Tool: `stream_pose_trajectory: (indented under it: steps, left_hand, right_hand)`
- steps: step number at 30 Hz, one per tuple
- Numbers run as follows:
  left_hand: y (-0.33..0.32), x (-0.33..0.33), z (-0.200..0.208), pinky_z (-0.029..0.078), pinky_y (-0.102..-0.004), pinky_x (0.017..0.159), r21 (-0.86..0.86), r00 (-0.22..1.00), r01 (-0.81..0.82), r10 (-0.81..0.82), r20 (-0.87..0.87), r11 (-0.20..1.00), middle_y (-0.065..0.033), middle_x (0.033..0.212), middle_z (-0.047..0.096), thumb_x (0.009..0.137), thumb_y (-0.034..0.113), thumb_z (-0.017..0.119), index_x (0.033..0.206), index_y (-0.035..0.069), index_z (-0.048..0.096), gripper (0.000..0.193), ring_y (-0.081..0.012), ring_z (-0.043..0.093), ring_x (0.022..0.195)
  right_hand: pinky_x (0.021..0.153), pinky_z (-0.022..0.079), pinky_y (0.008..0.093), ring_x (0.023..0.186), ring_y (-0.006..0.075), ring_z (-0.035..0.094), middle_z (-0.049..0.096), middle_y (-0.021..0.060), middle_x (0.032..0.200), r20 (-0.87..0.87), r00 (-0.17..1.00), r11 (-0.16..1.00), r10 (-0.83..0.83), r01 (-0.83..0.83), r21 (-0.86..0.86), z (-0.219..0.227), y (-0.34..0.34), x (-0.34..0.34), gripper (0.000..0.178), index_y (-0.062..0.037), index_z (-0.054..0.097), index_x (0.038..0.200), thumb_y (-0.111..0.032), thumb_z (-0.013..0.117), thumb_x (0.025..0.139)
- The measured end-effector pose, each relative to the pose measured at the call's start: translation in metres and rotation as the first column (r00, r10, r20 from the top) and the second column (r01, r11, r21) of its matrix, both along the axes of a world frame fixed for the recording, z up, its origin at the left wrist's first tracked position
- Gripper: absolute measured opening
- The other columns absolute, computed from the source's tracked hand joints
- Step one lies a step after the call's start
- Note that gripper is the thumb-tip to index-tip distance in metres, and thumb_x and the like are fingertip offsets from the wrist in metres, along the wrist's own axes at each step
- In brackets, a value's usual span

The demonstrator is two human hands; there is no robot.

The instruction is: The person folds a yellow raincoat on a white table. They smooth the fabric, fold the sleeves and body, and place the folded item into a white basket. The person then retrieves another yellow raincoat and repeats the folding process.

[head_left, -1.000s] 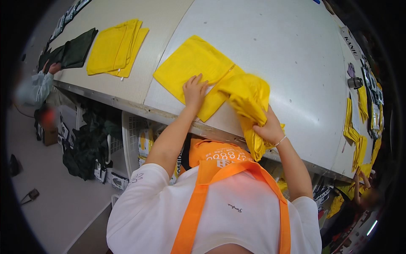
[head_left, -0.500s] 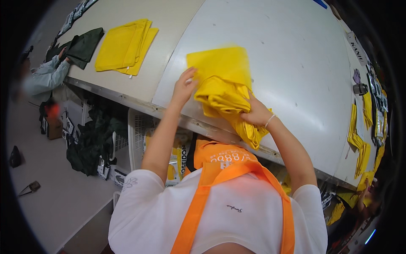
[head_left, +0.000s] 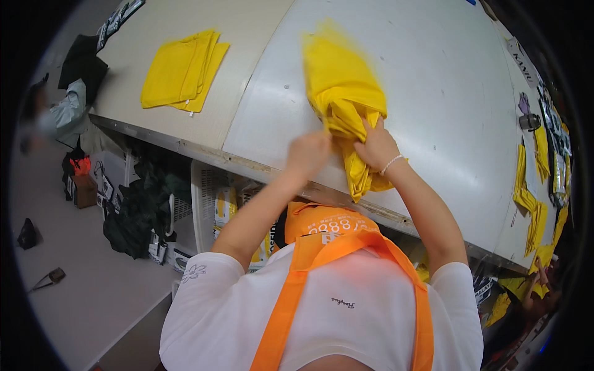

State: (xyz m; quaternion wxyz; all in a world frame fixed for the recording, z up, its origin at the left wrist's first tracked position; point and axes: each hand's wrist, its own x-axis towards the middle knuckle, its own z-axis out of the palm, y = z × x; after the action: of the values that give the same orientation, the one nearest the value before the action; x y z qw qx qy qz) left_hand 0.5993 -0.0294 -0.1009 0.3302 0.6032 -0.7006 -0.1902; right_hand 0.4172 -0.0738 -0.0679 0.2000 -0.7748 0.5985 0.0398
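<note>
— Both hands meet at the near edge of the white bench [head_left: 433, 80]. What does each one do?

— Right hand [head_left: 375, 146], with a pale bracelet at the wrist, is clenched on the lower part of a bunched yellow cloth [head_left: 343, 93]. Left hand [head_left: 307, 154] is closed too and presses against the same cloth from the left, though its fingers are blurred, so the exact grip on that side cannot be told.

— Which way does the cloth run?

— Its long axis goes from the near edge of the bench up and away from the person, leaning a little to the left. The far end fans out wide and is smeared with motion; the near end narrows into crumpled folds, and a tail hangs below the right hand over the bench edge.

— How does it look?

— Bright yellow, thin, heavily creased, gathered rather than flat.

— Anything else about?

— A stack of folded yellow cloths [head_left: 182, 71] lies flat on the bench, well apart to the left. More yellow pieces [head_left: 531, 198] sit along the right end.
</note>
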Motion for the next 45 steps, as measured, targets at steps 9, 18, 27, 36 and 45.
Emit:
stream_pose_trajectory:
  steps: [9, 18, 27, 36, 45]
  left_hand:
    - [0.009, -0.002, 0.029, 0.04, -0.039, 0.049, 0.245, 0.98, 0.053, -0.003, -0.198, 0.968, -0.0158, 0.059, 0.054, 0.088, 0.02, 0.052, 0.064, 0.001, 0.052, 0.029, -0.0325, 0.05, 0.053]
    - [0.019, -0.019, 0.006, 0.044, -0.0379, 0.049, 0.293, 0.927, 0.374, -0.348, -0.137, 0.88, -0.013, 0.058, 0.055, 0.087, 0.019, 0.054, 0.063, -0.001, 0.055, 0.031, -0.025, 0.056, 0.05]
    - [-0.003, -0.007, 0.035, 0.04, -0.0385, 0.045, -0.026, 0.988, 0.133, -0.134, -0.073, 0.991, -0.0122, 0.053, 0.05, 0.086, 0.019, 0.056, 0.059, 0.001, 0.05, 0.033, -0.0228, 0.049, 0.043]
    - [0.026, -0.03, 0.017, 0.047, -0.041, 0.054, 0.534, 0.863, 0.447, -0.503, -0.047, 0.718, -0.0142, 0.059, 0.059, 0.081, 0.035, 0.059, 0.074, 0.003, 0.064, 0.033, -0.0327, 0.058, 0.054]
    - [-0.102, -0.088, 0.061, 0.05, -0.0384, 0.069, 0.211, 0.766, 0.255, -0.33, 0.551, 0.944, -0.0135, 0.083, 0.062, 0.071, 0.025, 0.066, 0.077, 0.003, 0.065, 0.023, -0.0294, 0.06, 0.083]
  right_hand:
    - [0.082, 0.05, 0.042, 0.097, 0.0412, 0.054, 0.029, 0.0316, 0.133, -0.056, 0.998, 0.998, -0.034, 0.031, -0.047, 0.007, 0.024, 0.006, 0.068, -0.0134, 0.039, 0.134, -0.027, 0.065, 0.072]
    - [0.077, 0.051, 0.0418, 0.088, 0.039, 0.058, 0.036, 0.0263, 0.125, -0.016, 0.999, 0.994, 0.045, -0.046, -0.095, 0.006, 0.01, -0.004, 0.067, -0.0188, 0.038, 0.134, -0.022, 0.064, 0.072]
    - [0.073, 0.051, 0.0391, 0.089, 0.0372, 0.06, 0.046, 0.0288, 0.117, -0.107, 0.994, 0.985, 0.005, -0.023, -0.169, 0.019, 0.014, -0.011, 0.059, -0.0163, 0.044, 0.13, -0.019, 0.062, 0.073]
    - [0.073, 0.05, 0.0379, 0.084, 0.029, 0.063, 0.066, 0.0132, 0.09, -0.14, 0.988, 0.995, 0.072, -0.079, -0.052, -0.01, -0.002, -0.011, 0.024, -0.0097, 0.067, 0.093, -0.026, 0.059, 0.076]
    - [0.086, 0.044, 0.0369, 0.109, 0.0273, 0.049, 0.06, 0.01, 0.109, -0.39, 0.856, 0.934, 0.341, -0.357, 0.033, 0.009, 0.018, 0.028, 0.034, -0.011, 0.063, 0.104, -0.028, 0.06, 0.075]
